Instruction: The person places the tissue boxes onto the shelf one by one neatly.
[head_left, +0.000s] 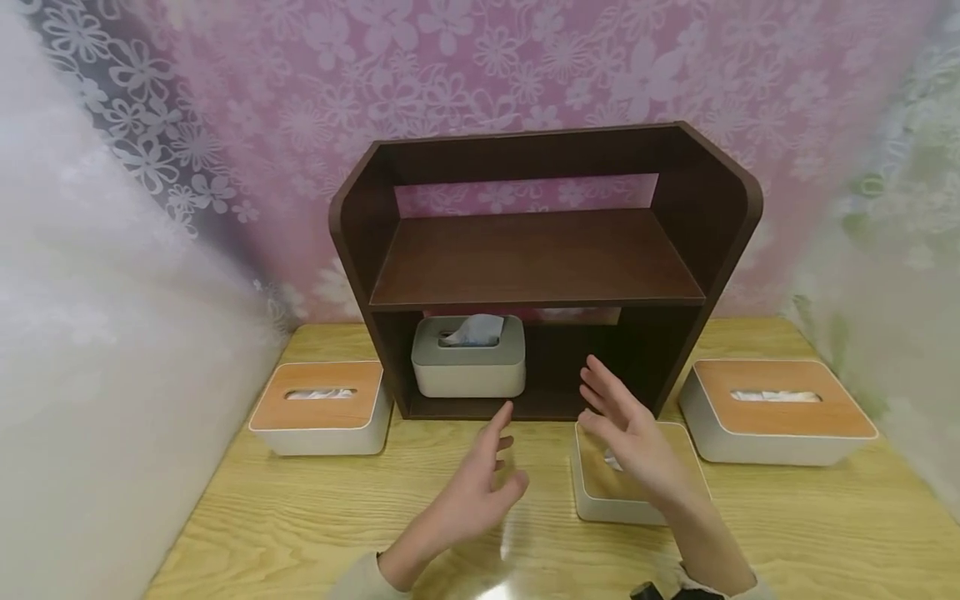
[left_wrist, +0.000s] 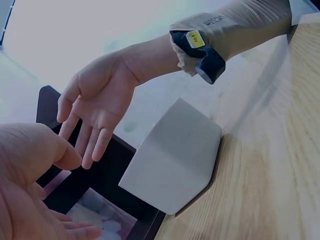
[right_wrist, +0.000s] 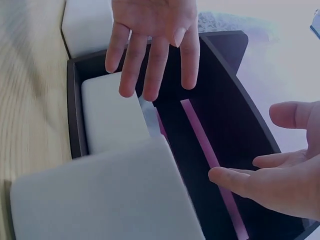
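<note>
A tissue box with a grey-green lid (head_left: 468,379) stands in the left part of the lower shelf, a tissue sticking out of its slot. My left hand (head_left: 476,492) hovers in front of it with fingers extended, holding nothing. Over a wood-lidded tissue box (head_left: 611,508) on the table, my right hand (head_left: 633,437) hangs in the air, fingers straight and nothing in its grasp; it hides part of that lid. Both palms face inward in the left wrist view, where the right hand (left_wrist: 105,100) is apart from a pale box (left_wrist: 175,160).
The dark brown two-tier shelf (head_left: 536,258) stands against a pink flowered backdrop (head_left: 495,75). One wood-topped tissue box (head_left: 322,421) sits left of it, another (head_left: 780,429) to its right. All stand on a wood-grain table (head_left: 300,517).
</note>
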